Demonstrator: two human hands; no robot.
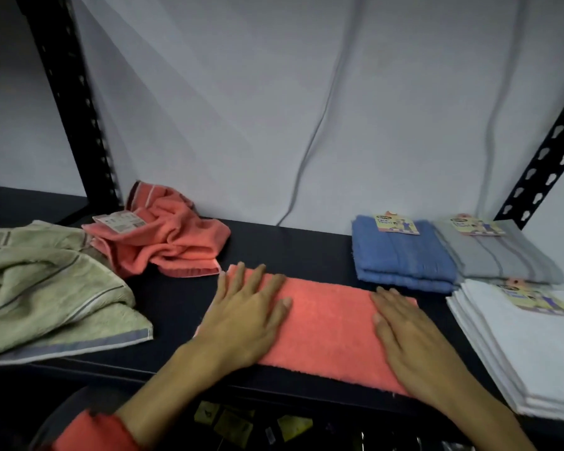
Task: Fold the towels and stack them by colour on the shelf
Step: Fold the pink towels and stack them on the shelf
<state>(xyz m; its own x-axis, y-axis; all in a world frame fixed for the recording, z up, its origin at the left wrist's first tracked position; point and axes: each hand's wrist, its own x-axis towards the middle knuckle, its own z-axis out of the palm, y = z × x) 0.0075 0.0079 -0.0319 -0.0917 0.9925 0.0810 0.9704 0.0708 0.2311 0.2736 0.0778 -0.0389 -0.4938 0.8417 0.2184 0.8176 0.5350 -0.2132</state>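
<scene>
A folded coral towel (pixel 329 323) lies flat on the dark shelf (pixel 290 249) in front of me. My left hand (pixel 248 317) presses flat on its left end, fingers straight. My right hand (pixel 414 340) presses flat on its right end. A second coral towel (pixel 166 236) lies crumpled at the back left, with a paper tag on it. A crumpled green towel (pixel 46 288) sits at the far left. Folded stacks stand on the right: blue (pixel 401 255), grey (pixel 495 255) and white (pixel 528 346), each with a label.
Black perforated uprights of the rack rise at the back left (pixel 75 102) and at the right (pixel 547 154). A grey-white wall with hanging cables (pixel 310 148) closes the back. Dark items with yellow patches (pixel 251 421) lie below the shelf's front edge.
</scene>
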